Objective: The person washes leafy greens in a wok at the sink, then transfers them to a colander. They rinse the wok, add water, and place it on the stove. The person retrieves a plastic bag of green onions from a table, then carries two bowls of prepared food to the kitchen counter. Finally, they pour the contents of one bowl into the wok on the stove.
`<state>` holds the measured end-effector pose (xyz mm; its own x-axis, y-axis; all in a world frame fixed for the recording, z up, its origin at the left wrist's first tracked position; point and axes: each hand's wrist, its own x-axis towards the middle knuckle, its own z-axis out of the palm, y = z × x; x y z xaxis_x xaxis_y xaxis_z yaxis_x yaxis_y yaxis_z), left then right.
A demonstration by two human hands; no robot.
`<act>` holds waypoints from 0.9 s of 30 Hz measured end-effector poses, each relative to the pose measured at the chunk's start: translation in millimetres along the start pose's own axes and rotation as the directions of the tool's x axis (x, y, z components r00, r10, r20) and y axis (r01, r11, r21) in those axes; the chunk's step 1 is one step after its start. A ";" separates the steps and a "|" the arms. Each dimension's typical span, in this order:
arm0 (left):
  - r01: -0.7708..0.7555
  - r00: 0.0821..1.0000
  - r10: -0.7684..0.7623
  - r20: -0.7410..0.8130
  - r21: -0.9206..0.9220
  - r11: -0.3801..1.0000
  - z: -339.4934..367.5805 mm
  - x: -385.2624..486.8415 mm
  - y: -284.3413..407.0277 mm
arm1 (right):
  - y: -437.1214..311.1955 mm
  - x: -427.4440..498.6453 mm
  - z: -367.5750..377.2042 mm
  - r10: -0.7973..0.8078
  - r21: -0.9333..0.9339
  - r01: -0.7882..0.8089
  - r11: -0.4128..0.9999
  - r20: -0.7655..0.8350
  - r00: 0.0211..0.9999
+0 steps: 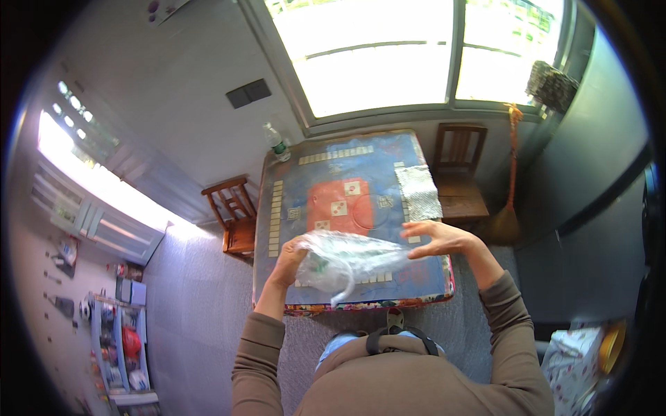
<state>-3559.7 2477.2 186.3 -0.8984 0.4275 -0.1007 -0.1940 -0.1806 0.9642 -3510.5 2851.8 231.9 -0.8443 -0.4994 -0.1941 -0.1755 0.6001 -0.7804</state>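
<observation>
A clear, crinkled plastic bag (359, 255) is stretched out above the near part of the table, with patches of green showing on it. My left hand (287, 261) grips its left end. At the other end, the fingers of my right hand (446, 239) are spread apart; the thumb tip is at the bag's edge, and whether it touches I cannot tell. Beneath lies a table (291, 171) with a blue and red cover printed with mahjong tiles and dice. Beyond my right hand, a white textured cloth (419, 192) lies on the table's right side.
A plastic bottle (277, 143) with a green label stands at the table's far left corner. Wooden chairs flank the table, one on the left (237, 218) and one on the right (460, 192). A broom (512, 171) leans near the window. Shelves (119, 343) stand at far left.
</observation>
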 end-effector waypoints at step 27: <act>-0.237 0.526 -0.342 0.779 0.520 0.821 240.6 -99.0 -171.0 | -71.7 -435.7 370.8 0.872 0.693 0.678 0.244 -0.463 0.159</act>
<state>-3342.8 2678.8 90.4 -0.0988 0.9764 -0.1918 0.2584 0.2113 0.9426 -2942.3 2794.7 152.0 -0.5213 0.7332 -0.4366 -0.2649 -0.6254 -0.7340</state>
